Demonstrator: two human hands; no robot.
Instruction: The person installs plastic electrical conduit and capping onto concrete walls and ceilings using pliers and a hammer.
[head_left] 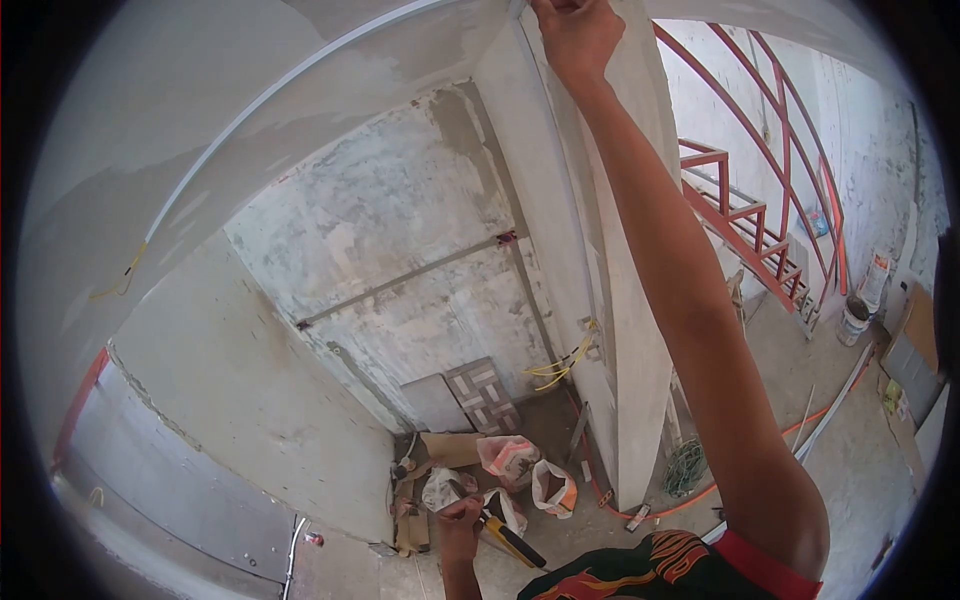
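My right hand (580, 40) is raised at the top edge of the view, close to where the pale pillar meets the ceiling. Its fingers are curled together and partly cut off by the frame; what they hold, if anything, is hidden. Beside it, a white conduit (290, 92) runs in a curve along the ceiling, with yellow wires (130, 270) coming from its far end. Low in the view, my left hand (460, 515) is closed on a tool with a yellow-and-black handle (512, 540). The tool's working end is not clear.
Several bags (553, 490) stand on the floor below, near cardboard (450, 449) and leaning patterned tiles (482, 393). Yellow wires (560, 368) stick out at the pillar (635, 400). Orange hose (700, 500) and a green coil (685, 468) lie rightward. Red metal stair framing (745, 215) rises behind.
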